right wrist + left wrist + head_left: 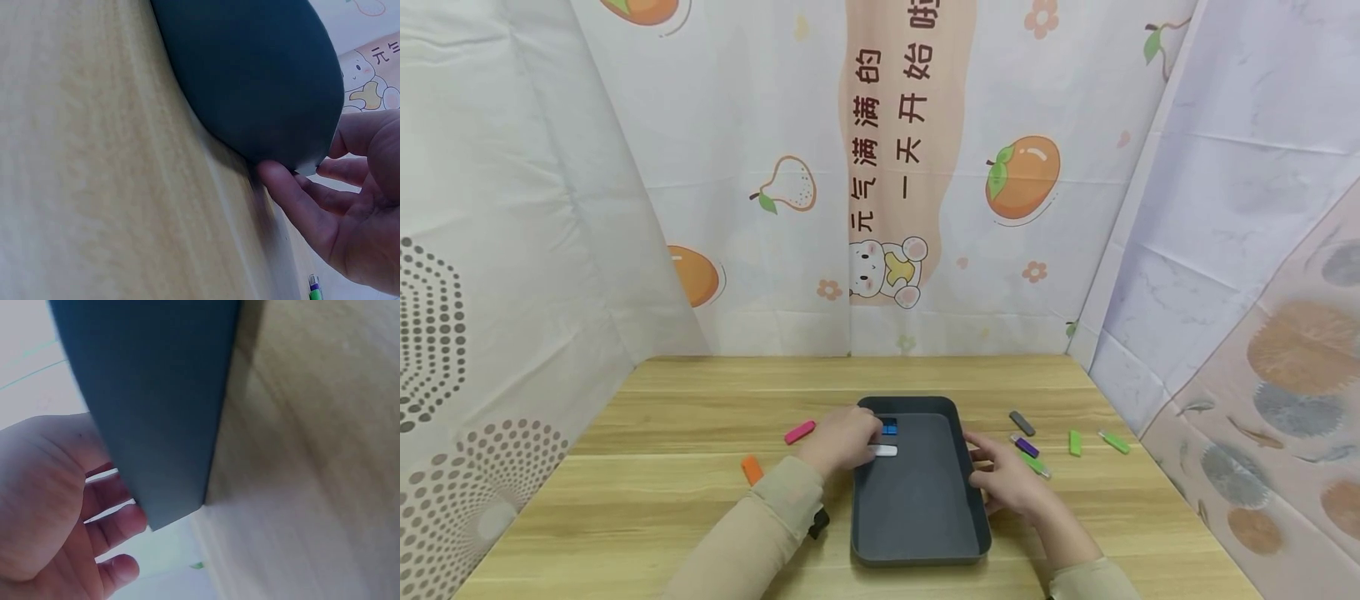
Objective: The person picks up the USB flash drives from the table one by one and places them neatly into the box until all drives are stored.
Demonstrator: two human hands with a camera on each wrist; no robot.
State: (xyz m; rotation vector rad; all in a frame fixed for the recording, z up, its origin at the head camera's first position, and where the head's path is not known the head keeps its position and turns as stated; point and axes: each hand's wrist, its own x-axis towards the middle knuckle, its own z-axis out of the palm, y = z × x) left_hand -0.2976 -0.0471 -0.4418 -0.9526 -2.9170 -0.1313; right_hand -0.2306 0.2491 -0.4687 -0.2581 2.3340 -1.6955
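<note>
A dark grey tray [921,500] lies on the wooden table between both hands. My left hand [842,437] reaches over its left wall and pinches the end of a white USB stick [885,451] close over the tray floor; some fingertips are hidden. Just beyond that stick, a blue USB stick [890,427] lies in the tray. On the opposite side, my right hand [1011,477] holds the tray wall, thumb at the rim and fingers along the outside. In the right wrist view one fingertip [273,175] rests low against the wall.
Left of the tray lie a pink stick [800,431], an orange stick [752,469] and a black object [818,523] partly behind the sleeve. To the right are a grey stick [1022,422], a purple stick [1025,447] and several green sticks [1075,442]. A printed curtain [775,275] hangs behind the table.
</note>
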